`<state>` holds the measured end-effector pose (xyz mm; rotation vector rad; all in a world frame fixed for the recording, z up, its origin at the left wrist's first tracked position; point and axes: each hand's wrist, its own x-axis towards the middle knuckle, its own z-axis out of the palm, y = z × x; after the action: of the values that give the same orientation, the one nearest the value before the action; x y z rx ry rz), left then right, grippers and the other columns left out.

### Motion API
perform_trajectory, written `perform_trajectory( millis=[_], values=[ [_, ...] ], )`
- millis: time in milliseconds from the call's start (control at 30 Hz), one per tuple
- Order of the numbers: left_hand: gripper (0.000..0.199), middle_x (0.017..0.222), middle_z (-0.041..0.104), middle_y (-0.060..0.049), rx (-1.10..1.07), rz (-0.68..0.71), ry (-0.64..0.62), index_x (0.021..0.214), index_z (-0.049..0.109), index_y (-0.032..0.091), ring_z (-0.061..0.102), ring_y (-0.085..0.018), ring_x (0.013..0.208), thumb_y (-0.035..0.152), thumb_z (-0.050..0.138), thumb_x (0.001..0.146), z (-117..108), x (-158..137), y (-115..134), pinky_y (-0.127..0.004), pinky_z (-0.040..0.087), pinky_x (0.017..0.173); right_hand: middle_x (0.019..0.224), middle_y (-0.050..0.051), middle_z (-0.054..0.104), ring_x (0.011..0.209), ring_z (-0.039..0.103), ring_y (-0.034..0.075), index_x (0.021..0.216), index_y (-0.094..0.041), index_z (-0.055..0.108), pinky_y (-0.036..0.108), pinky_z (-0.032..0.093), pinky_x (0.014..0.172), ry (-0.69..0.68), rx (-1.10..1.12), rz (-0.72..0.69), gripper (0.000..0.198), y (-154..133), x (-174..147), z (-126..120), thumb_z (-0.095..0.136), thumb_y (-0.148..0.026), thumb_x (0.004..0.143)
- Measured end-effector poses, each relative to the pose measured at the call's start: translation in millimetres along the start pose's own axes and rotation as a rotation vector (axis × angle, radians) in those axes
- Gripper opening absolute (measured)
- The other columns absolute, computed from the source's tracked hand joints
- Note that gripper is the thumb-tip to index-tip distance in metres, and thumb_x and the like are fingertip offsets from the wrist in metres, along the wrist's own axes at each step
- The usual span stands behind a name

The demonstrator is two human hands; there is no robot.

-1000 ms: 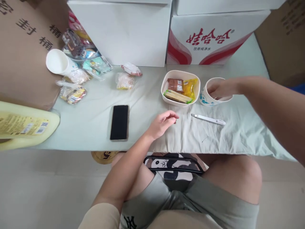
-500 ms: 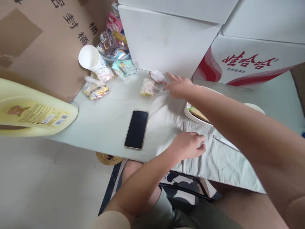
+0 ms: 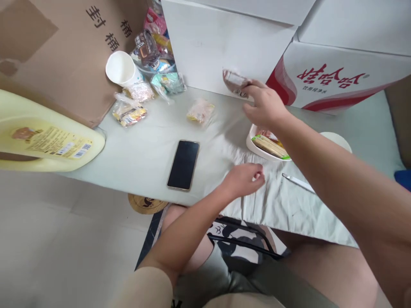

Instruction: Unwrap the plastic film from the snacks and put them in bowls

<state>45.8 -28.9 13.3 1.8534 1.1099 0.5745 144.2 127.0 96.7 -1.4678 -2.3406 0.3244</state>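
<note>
My right hand [image 3: 268, 105] is raised near the white boxes, closed on a small wrapped snack packet [image 3: 235, 81] with brown and whitish parts. Below that forearm, a white oval container [image 3: 253, 149] is partly covered by it; a bundle of pale sticks [image 3: 269, 146] in green-edged packaging lies inside. My left hand [image 3: 245, 179] rests on the wrinkled cloth with its fingers curled in, and I see nothing in it. Left of the raised packet, another wrapped snack [image 3: 201, 112] lies on the table. A dark-screened phone [image 3: 183, 164] is left of my left hand.
A pale yellow jug [image 3: 51, 132] and a cardboard box [image 3: 67, 55] stand at the left. Snack packets [image 3: 128, 113] and a white paper cup [image 3: 120, 68] lie beside the box. White cartons [image 3: 221, 47] line the back. A slim white tool [image 3: 298, 183] lies at the right.
My right hand has picked up one of two snack packets from the table, lifting it and moving right. My left hand has shifted slightly left and up in view.
</note>
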Motion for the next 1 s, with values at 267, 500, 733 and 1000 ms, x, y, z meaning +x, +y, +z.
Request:
perform_trajectory(
  millis=[267,500,733,1000],
  values=[
    [0.058,0.146,0.052,-0.009,-0.7,0.19,0.438,0.134,0.048,0.032,0.057,-0.025,0.133,0.054,0.073,0.086,0,8,-15,-0.037,0.056,0.099,0.159,0.012,0.051,0.151,0.047,0.034,0.152,-0.028,0.051,0.054,0.044,0.123,0.362,0.104,-0.052,0.058,-14,-202,-37,0.054,-0.018,0.095],
    [0.098,0.161,0.047,-0.008,-0.957,0.137,-0.027,0.151,0.039,0.04,0.05,-0.034,0.146,0.051,0.091,0.069,29,14,-2,-0.047,0.052,0.11,0.162,0.016,0.049,0.145,0.056,0.032,0.149,-0.023,0.053,0.051,0.054,0.114,0.174,0.375,-0.154,0.052,0,-248,7,0.053,-0.017,0.097],
    [0.057,0.114,0.077,-0.007,-1.059,-0.191,-0.034,0.112,0.074,0.022,0.072,-0.029,0.114,0.053,0.092,0.068,29,9,-2,-0.042,0.059,0.098,0.125,0.009,0.076,0.115,0.074,0.025,0.128,-0.026,0.064,0.043,0.061,0.099,0.26,0.43,-0.138,0.036,32,-264,-4,0.054,-0.018,0.095],
    [0.059,0.119,0.075,-0.01,-0.943,-0.305,0.305,0.109,0.066,0.02,0.072,-0.026,0.109,0.048,0.092,0.065,2,1,-19,-0.035,0.062,0.083,0.107,0.013,0.072,0.096,0.067,0.031,0.109,-0.022,0.072,0.048,0.056,0.085,0.253,-0.01,0.361,0.028,123,-283,4,0.065,-0.032,0.084]
  ],
)
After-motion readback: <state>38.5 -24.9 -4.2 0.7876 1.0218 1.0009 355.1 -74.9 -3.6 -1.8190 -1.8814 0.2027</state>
